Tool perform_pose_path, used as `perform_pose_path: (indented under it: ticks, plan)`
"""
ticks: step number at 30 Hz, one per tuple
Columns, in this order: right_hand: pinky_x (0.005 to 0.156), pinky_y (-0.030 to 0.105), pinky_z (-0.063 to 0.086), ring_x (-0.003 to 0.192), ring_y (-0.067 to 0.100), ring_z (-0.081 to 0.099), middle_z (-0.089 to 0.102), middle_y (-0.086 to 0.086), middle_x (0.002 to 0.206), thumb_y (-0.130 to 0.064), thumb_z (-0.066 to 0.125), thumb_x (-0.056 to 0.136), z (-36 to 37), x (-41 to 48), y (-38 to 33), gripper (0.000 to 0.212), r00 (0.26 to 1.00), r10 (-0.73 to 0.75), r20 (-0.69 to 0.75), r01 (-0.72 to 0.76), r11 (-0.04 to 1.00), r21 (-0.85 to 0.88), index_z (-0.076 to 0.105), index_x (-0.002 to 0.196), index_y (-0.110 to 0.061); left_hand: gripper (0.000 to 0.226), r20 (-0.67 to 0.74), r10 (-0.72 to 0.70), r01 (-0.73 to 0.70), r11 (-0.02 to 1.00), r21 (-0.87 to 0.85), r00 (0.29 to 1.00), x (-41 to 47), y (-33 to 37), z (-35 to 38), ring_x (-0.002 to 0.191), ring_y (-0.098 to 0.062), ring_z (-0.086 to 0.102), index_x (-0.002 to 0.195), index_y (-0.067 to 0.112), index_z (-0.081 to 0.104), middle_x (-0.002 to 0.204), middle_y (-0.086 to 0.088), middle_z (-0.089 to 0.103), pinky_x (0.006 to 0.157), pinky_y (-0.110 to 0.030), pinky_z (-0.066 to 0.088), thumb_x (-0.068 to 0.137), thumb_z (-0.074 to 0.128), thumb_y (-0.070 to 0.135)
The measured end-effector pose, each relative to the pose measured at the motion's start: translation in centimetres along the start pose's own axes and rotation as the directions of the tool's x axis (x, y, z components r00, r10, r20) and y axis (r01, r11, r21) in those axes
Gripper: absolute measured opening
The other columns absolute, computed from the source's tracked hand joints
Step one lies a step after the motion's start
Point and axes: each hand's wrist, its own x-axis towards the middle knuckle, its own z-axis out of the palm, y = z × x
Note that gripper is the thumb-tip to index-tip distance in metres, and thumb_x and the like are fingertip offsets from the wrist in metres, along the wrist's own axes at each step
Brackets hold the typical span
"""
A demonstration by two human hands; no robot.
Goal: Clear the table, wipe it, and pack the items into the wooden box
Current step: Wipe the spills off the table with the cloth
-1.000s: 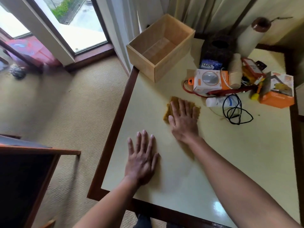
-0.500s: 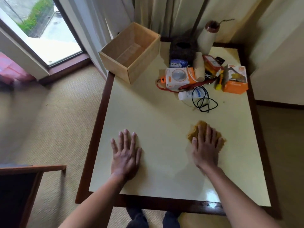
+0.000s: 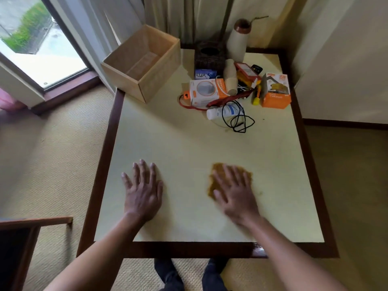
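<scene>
Head view: right hand (image 3: 235, 196) flat, fingers spread, pressing brown cloth (image 3: 216, 181) on table (image 3: 189, 148), near front edge. Left hand (image 3: 143, 192) flat, empty, beside. Wooden box (image 3: 144, 61) at far left corner, items (image 3: 231, 91) piled near it

Slid the right hand (image 3: 235, 196) and yellow cloth (image 3: 216, 181) from beside the clutter down across the table (image 3: 189, 143) toward the near edge.
</scene>
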Motion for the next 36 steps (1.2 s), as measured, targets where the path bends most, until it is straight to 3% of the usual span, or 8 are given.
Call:
perform_pose_path:
  ticks: [3, 6, 10, 14, 16, 21, 27, 36]
  plan:
    - [0.124, 0.058, 0.005, 0.157, 0.031, 0.001, 0.003, 0.002, 0.171, -0.062, 0.021, 0.1, -2.5, 1.7, 7.8, 0.065, 0.964, 0.261, -0.048, -0.26, 0.965, 0.018, 0.007, 0.161, -0.041, 0.074, -0.011, -0.051, 0.052, 0.998, 0.048, 0.999, -0.1, 1.2, -1.0, 0.157, -0.043, 0.002, 0.164, 0.014, 0.015, 0.17, -0.02, 0.007, 0.12, -0.071, 0.004, 0.101, 0.015, 0.052]
    - [0.123, 0.061, 0.002, 0.156, 0.034, -0.002, 0.0, 0.005, 0.171, -0.06, 0.015, 0.101, -3.3, 3.5, 9.2, 0.068, 0.906, 0.419, -0.06, -0.414, 0.907, 0.071, 0.003, 0.162, -0.033, 0.073, -0.029, -0.009, 0.008, 0.999, -0.032, 1.0, -0.6, 4.4, -1.7, 0.157, -0.041, -0.006, 0.164, 0.019, 0.009, 0.17, -0.018, 0.0, 0.122, -0.068, 0.0, 0.099, 0.017, 0.051]
    - [0.123, 0.06, 0.001, 0.156, 0.036, 0.002, 0.004, 0.008, 0.171, -0.058, 0.016, 0.098, -1.2, 1.1, 2.9, 0.068, 0.968, 0.248, -0.041, -0.245, 0.967, 0.064, 0.016, 0.161, -0.035, 0.075, -0.029, 0.057, -0.061, 0.985, -0.163, 0.998, -1.2, 10.9, -1.5, 0.158, -0.037, -0.005, 0.165, 0.022, 0.012, 0.171, -0.017, 0.002, 0.125, -0.062, -0.002, 0.095, 0.014, 0.048]
    - [0.125, 0.056, 0.001, 0.157, 0.027, -0.009, -0.007, -0.001, 0.171, -0.057, 0.021, 0.102, -0.2, -6.3, 2.5, 0.063, 1.0, -0.014, 0.007, 0.014, 0.999, 0.031, 0.004, 0.161, -0.042, 0.074, -0.026, 0.065, -0.069, 0.981, -0.181, 0.998, -0.9, 15.9, -0.5, 0.158, -0.036, -0.007, 0.165, 0.022, 0.01, 0.172, -0.016, -0.001, 0.126, -0.06, -0.002, 0.096, 0.011, 0.047]
    - [0.125, 0.056, 0.002, 0.157, 0.025, -0.008, -0.003, -0.001, 0.171, -0.058, 0.021, 0.102, -0.2, -7.6, 7.2, 0.062, 0.999, 0.022, -0.046, -0.022, 1.0, 0.012, 0.004, 0.16, -0.044, 0.069, -0.042, 0.096, -0.102, 0.98, -0.172, 0.994, -0.6, 17.9, -0.1, 0.157, -0.035, -0.012, 0.165, 0.023, 0.007, 0.171, -0.016, -0.007, 0.126, -0.059, -0.003, 0.101, 0.014, 0.047]
    - [0.124, 0.059, 0.007, 0.157, 0.032, 0.002, 0.007, 0.005, 0.171, -0.057, 0.015, 0.101, -1.4, -6.3, 15.5, 0.066, 0.918, 0.386, -0.095, -0.382, 0.922, 0.059, 0.015, 0.162, -0.034, 0.067, -0.018, 0.16, -0.161, 0.972, -0.172, 0.987, 0.2, 22.3, 0.5, 0.155, -0.031, -0.024, 0.164, 0.029, -0.004, 0.168, -0.011, -0.023, 0.125, -0.058, -0.009, 0.106, 0.022, 0.05]
    - [0.125, 0.057, -0.001, 0.157, 0.029, -0.007, -0.004, 0.002, 0.171, -0.054, 0.021, 0.101, -2.8, -4.2, 17.1, 0.065, 0.989, 0.137, -0.058, -0.136, 0.991, 0.02, 0.008, 0.162, -0.035, 0.07, 0.004, 0.13, -0.129, 0.985, -0.112, 0.992, 0.4, 23.6, 1.4, 0.155, -0.03, -0.025, 0.164, 0.03, -0.007, 0.169, -0.011, -0.023, 0.123, -0.061, -0.012, 0.104, 0.019, 0.056]
    - [0.123, 0.062, 0.004, 0.156, 0.036, -0.006, -0.003, 0.007, 0.171, -0.054, 0.014, 0.102, -6.3, 10.4, 18.6, 0.066, 0.94, 0.324, -0.103, -0.311, 0.942, 0.128, 0.0, 0.162, -0.031, 0.069, -0.002, 0.136, -0.135, 0.986, -0.102, 0.991, 0.4, 23.5, 1.3, 0.156, -0.029, -0.023, 0.164, 0.03, -0.003, 0.17, -0.01, -0.021, 0.124, -0.063, -0.007, 0.105, 0.021, 0.056]
